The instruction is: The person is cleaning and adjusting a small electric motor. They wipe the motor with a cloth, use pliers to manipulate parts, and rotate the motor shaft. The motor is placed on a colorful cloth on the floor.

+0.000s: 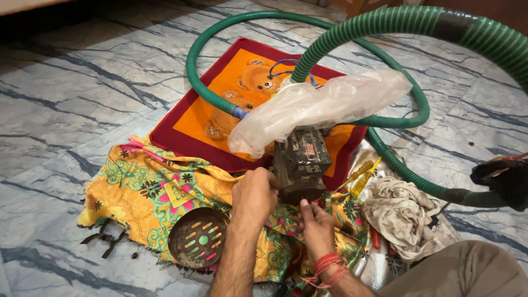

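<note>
A dark, grimy motor pump [301,162] sits on a patterned yellow cloth [148,187] on the floor. My left hand [254,195] is closed against the pump's left lower side; what it grips is hidden. My right hand [316,225], with red thread at the wrist, touches the pump's bottom front edge with its fingertips. A clear plastic bag [313,107] drapes over the pump's top, where a green ribbed hose [385,22] joins.
A red and orange mat [209,104] with a bear picture lies behind the pump. A round perforated metal cover [198,237] rests on the cloth at left. Yellow-handled screwdrivers [360,176] and a crumpled rag [401,214] lie at right. The hose loops across the marble floor [66,99].
</note>
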